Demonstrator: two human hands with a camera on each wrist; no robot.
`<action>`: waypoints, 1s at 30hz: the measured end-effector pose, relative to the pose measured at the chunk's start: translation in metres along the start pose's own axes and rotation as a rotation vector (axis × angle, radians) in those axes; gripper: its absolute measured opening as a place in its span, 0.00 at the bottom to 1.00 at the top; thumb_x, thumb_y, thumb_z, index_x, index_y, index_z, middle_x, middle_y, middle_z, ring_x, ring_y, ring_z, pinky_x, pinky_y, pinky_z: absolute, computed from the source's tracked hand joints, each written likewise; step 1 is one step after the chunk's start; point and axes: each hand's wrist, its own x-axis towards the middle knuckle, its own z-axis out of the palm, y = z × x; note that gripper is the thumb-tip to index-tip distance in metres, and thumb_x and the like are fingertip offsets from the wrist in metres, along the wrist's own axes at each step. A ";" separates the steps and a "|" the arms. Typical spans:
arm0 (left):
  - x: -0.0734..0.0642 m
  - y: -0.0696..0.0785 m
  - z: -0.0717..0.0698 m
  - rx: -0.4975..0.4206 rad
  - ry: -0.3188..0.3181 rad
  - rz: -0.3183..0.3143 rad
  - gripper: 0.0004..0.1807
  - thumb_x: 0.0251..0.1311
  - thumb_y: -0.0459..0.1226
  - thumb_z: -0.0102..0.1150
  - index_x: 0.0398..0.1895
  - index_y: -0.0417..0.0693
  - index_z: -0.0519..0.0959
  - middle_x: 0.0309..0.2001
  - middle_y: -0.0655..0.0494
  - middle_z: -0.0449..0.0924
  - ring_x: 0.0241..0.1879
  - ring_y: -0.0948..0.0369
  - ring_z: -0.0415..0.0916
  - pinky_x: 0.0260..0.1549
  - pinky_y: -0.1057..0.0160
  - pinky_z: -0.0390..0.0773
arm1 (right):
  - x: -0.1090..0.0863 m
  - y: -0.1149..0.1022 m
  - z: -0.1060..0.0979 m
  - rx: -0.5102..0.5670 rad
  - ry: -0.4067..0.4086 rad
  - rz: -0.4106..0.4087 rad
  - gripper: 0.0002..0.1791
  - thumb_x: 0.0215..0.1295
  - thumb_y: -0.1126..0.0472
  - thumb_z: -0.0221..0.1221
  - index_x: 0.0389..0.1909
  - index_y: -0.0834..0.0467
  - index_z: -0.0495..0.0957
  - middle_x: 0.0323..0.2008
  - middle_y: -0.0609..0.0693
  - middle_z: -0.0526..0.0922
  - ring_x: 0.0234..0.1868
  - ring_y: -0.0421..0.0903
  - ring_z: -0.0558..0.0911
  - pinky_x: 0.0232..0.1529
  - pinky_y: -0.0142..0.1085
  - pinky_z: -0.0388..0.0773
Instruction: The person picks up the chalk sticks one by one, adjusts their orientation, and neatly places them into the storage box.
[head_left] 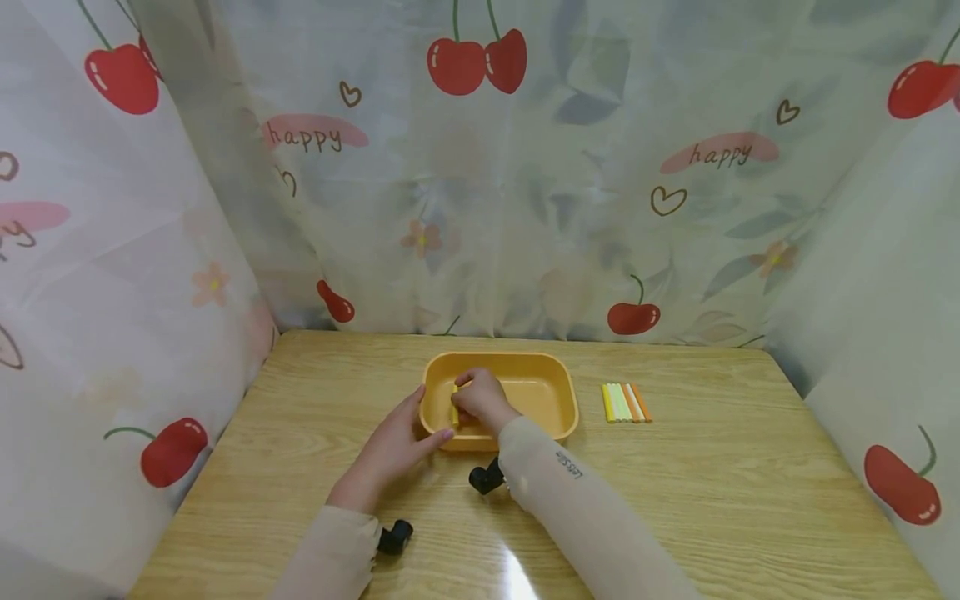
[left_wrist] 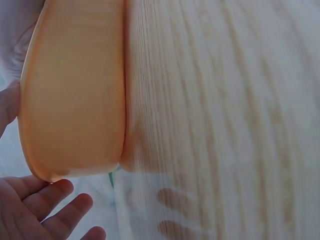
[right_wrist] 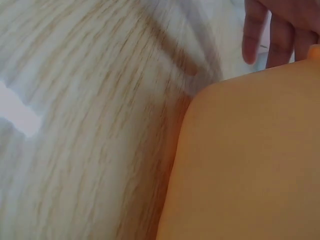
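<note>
Within orange tray (head_left: 538, 402), yellow stick (head_left: 454, 412) pinched by right hand (head_left: 483, 400), left hand (head_left: 393, 442) spread against tray

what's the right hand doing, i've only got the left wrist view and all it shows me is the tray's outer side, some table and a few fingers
Observer: In the head view, the right hand is inside the orange tray, its fingers holding a yellow stick toward the tray's left end.
Operator: ok and is anything lying on the table outside the tray
Observer: Yes, a row of coloured sticks lies on the table to the right of the tray.
Operator: which colour in that row is nearest the tray
Observer: Yellow; the row's leftmost stick is the nearest.
</note>
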 end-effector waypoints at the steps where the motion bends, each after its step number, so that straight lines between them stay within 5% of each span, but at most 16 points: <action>1: 0.000 0.000 0.000 0.005 -0.001 0.001 0.52 0.62 0.55 0.66 0.80 0.46 0.50 0.78 0.47 0.54 0.75 0.48 0.54 0.72 0.45 0.56 | 0.000 0.001 0.000 -0.003 0.000 0.005 0.17 0.56 0.73 0.62 0.48 0.66 0.78 0.30 0.55 0.78 0.19 0.45 0.78 0.22 0.34 0.81; 9: 0.000 0.000 0.002 0.015 0.000 0.003 0.52 0.61 0.55 0.66 0.80 0.46 0.51 0.78 0.47 0.54 0.75 0.48 0.54 0.72 0.45 0.56 | 0.000 0.004 -0.001 -0.006 -0.005 0.036 0.18 0.57 0.73 0.62 0.50 0.65 0.77 0.32 0.55 0.77 0.21 0.47 0.80 0.24 0.37 0.84; 20: 0.000 -0.001 0.003 0.001 0.000 0.018 0.52 0.60 0.56 0.67 0.80 0.47 0.51 0.77 0.48 0.55 0.75 0.48 0.54 0.72 0.44 0.55 | -0.004 0.002 -0.009 0.036 -0.034 0.045 0.18 0.58 0.71 0.61 0.51 0.65 0.77 0.18 0.52 0.74 0.16 0.44 0.73 0.22 0.35 0.79; 30: 0.001 0.000 0.001 0.008 -0.003 0.015 0.53 0.61 0.56 0.66 0.80 0.46 0.50 0.77 0.47 0.54 0.75 0.48 0.54 0.72 0.44 0.55 | -0.027 -0.023 -0.038 0.091 -0.101 -0.019 0.17 0.64 0.70 0.64 0.53 0.67 0.78 0.36 0.56 0.82 0.32 0.47 0.79 0.33 0.38 0.86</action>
